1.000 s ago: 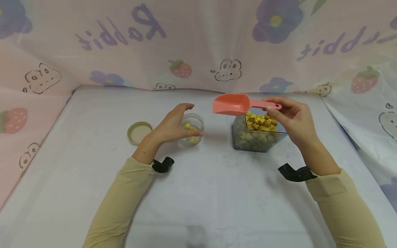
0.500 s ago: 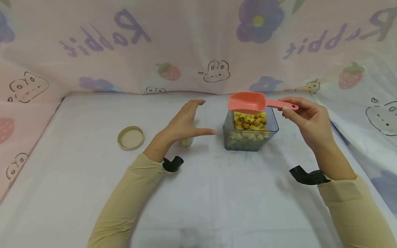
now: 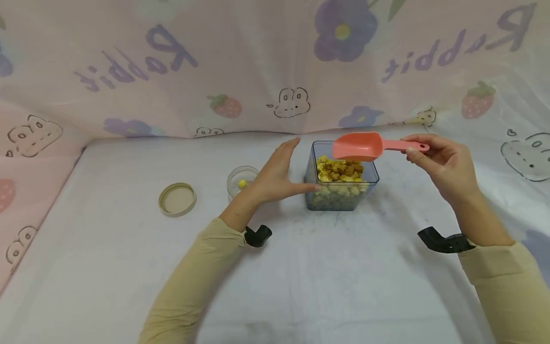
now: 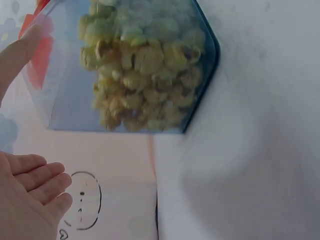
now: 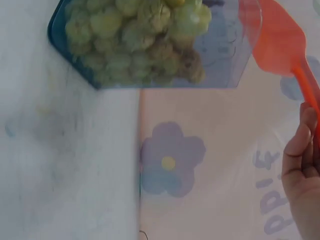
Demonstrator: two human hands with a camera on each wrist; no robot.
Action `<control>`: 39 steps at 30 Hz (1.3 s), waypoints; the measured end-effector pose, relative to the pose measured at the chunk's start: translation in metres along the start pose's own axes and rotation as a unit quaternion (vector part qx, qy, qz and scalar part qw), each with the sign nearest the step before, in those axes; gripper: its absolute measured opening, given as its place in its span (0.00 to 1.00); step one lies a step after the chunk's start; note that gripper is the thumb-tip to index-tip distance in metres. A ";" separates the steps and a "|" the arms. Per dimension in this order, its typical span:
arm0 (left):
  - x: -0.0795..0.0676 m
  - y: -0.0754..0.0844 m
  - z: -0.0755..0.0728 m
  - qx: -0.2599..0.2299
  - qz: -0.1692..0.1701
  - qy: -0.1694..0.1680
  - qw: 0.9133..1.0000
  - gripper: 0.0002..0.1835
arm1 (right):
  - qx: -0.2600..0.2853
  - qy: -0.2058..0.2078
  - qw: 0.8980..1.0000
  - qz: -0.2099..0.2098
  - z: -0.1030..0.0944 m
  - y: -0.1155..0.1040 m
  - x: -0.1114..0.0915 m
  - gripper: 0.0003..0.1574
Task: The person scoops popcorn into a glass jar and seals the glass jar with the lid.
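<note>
This looks like a small curtained booth around a work surface [image 3: 326, 291]; whether it stands in a home, a studio or a lab cannot be told. Pale pink and white curtain [image 3: 253, 38] hangs behind and along both sides, printed with purple flowers [image 3: 345, 31], strawberries [image 3: 227, 107], rabbit faces [image 3: 292, 103] and the word "Rabbit" in backward letters. White sheeting covers the surface, with faint smudges on it. The popcorn [image 3: 339, 168] in a clear tub [image 3: 331, 198] and the plastic scoop [image 3: 358, 147] are kitchen goods, while black fittings [image 3: 259, 236] at both wrists hint at a filming corner.
</note>
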State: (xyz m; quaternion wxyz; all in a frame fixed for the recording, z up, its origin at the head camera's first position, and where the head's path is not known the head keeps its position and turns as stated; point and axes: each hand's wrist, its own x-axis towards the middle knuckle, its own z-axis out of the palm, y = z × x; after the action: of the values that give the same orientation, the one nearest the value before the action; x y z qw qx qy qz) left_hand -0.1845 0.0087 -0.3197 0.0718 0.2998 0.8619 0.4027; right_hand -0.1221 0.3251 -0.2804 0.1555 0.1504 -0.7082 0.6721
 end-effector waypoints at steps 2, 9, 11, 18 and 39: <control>0.001 0.002 0.003 -0.009 -0.001 -0.002 1.000 0.62 | -0.021 -0.006 1.000 -0.001 -0.002 -0.001 0.002 0.13; 0.004 0.009 0.008 -0.011 -0.009 -0.013 1.000 0.65 | -0.202 -0.015 0.979 0.010 -0.005 -0.008 0.008 0.14; 0.005 0.010 0.008 -0.009 -0.010 -0.016 1.000 0.65 | -0.254 -0.019 0.967 0.015 -0.004 -0.009 0.009 0.14; 0.010 0.012 0.011 0.006 -0.006 -0.027 1.000 0.65 | -0.312 -0.056 0.948 0.007 -0.004 -0.014 0.015 0.13; 0.015 0.012 0.012 -0.012 -0.007 -0.041 0.999 0.62 | -0.505 -0.187 0.818 -0.204 0.017 -0.039 0.043 0.17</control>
State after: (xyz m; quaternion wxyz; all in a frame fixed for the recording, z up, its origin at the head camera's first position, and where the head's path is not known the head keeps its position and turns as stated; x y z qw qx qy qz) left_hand -0.1861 0.0314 -0.3171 0.1131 0.3094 0.8552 0.4002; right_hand -0.1450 0.3057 -0.2279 0.2080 0.3149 -0.9166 0.1322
